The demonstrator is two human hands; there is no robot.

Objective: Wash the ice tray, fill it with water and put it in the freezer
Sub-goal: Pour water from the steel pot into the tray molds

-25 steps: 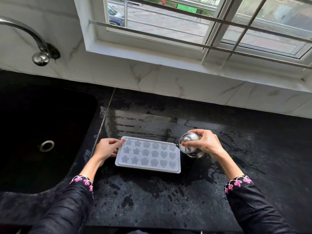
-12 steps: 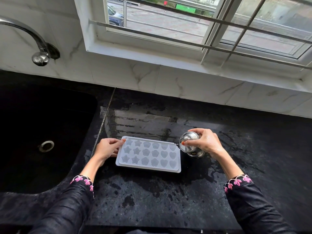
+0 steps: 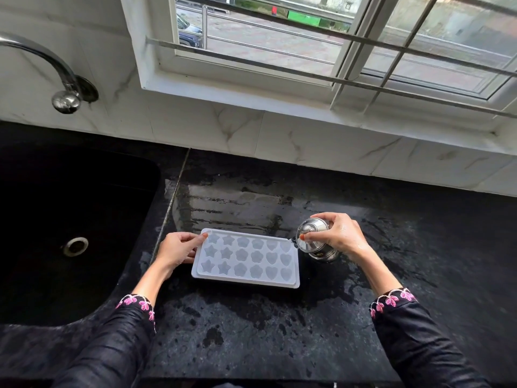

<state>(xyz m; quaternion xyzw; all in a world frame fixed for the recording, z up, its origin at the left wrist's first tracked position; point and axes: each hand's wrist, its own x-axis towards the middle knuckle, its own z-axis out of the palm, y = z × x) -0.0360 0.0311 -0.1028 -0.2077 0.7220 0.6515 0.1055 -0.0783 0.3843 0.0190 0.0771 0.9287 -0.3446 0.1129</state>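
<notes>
A white ice tray point(image 3: 246, 259) with star, flower and heart cells lies flat on the wet black counter point(image 3: 265, 331). My left hand point(image 3: 177, 249) grips its left short edge, thumb on the far left corner. My right hand point(image 3: 340, 233) holds a small shiny steel jug point(image 3: 314, 242) tilted to the left, its mouth at the tray's far right corner. I cannot tell whether water is flowing or how full the cells are.
A black sink point(image 3: 70, 233) with a round drain point(image 3: 75, 245) lies to the left, a steel tap point(image 3: 60, 77) on the marble wall above it. A barred window point(image 3: 307, 51) runs behind the counter. Water patches cover the counter around the tray.
Almost nothing differs. Both hands keep their hold, and the jug stays tilted at the tray's right end.
</notes>
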